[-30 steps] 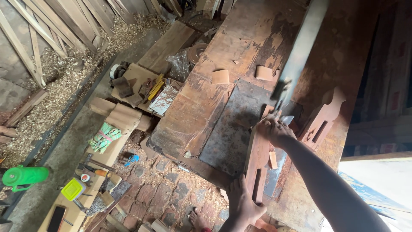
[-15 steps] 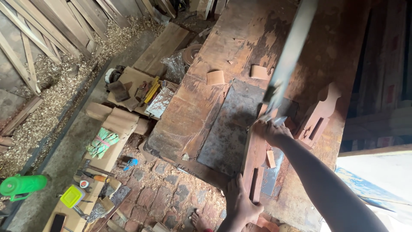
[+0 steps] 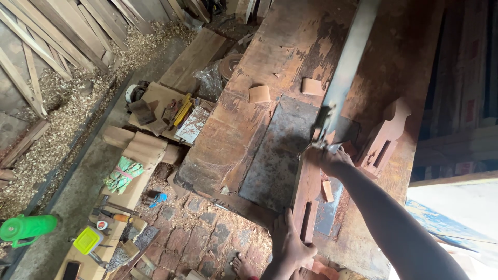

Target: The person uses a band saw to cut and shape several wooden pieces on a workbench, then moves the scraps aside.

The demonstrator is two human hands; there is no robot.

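Fingers of the right hand (image 3: 327, 159) curl over the far end of a long reddish-brown wooden plank w/ a slot cut in it (image 3: 306, 199); exact grip hidden, can't tell how tight. Left hand (image 3: 288, 243) has fingers (image 3: 284, 220) pressed together, flat vs the plank's near end. Plank lies on the worn brown wooden surface (image 3: 228, 140), partly over a grey metal plate (image 3: 277, 155).

Risk, as I judge it: the grey vertical saw blade (image 3: 345, 78) comes down just beyond the right fingers, nearly touching. If the plank jerks or binds, that hand could slide into the blade. Small loose wood offcut (image 3: 328, 191) sits just beside the plank, under the right forearm; it could snag the feed. Carved wooden piece (image 3: 384, 136) rests past the right fingers, apart.
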